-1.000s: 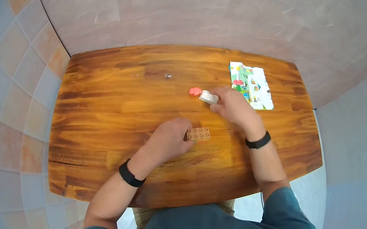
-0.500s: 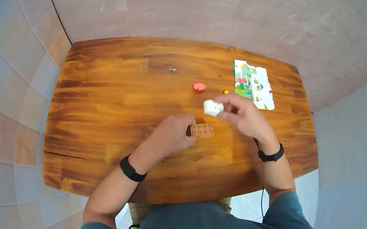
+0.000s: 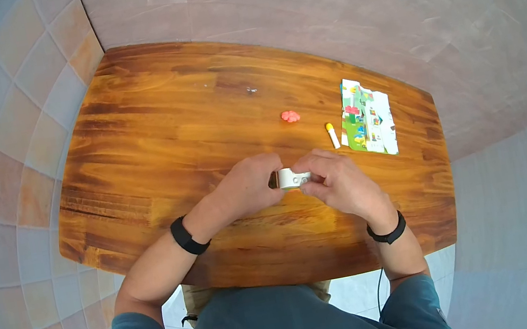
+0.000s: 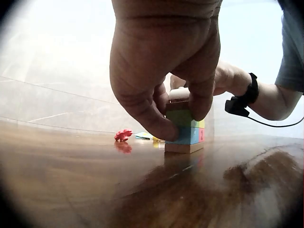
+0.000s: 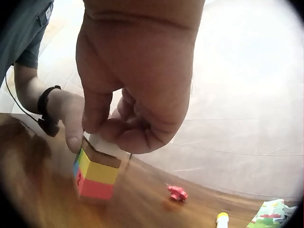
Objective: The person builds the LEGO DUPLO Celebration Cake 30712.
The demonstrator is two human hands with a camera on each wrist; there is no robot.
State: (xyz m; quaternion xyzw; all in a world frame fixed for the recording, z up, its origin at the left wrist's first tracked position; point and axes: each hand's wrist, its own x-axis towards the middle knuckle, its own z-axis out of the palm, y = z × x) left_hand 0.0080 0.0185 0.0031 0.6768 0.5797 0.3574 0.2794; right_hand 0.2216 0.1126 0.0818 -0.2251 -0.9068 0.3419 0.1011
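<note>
A small stack of building blocks (image 4: 186,136) stands on the wooden table, with blue, pink, green and yellow layers between brown bricks. My left hand (image 3: 253,184) grips it from the side, thumb and fingers on opposite faces. My right hand (image 3: 344,182) pinches a white curved toy brick (image 3: 287,179) over the top brown brick (image 5: 101,156). In the right wrist view, fingers partly cover the white brick. From above, the white brick overlaps most of the stack.
A red flower-shaped piece (image 3: 290,117) lies beyond the hands. Right of it are a small white stick with a yellow end (image 3: 332,135) and a printed paper sheet (image 3: 379,119). A tiny shiny scrap (image 3: 252,89) lies farther back, toward the wall.
My right hand has lifted the white brick from beside the red piece and brought it leftward and nearer, over the stack. My left hand keeps its grip. The yellow-ended stick has come into view.
</note>
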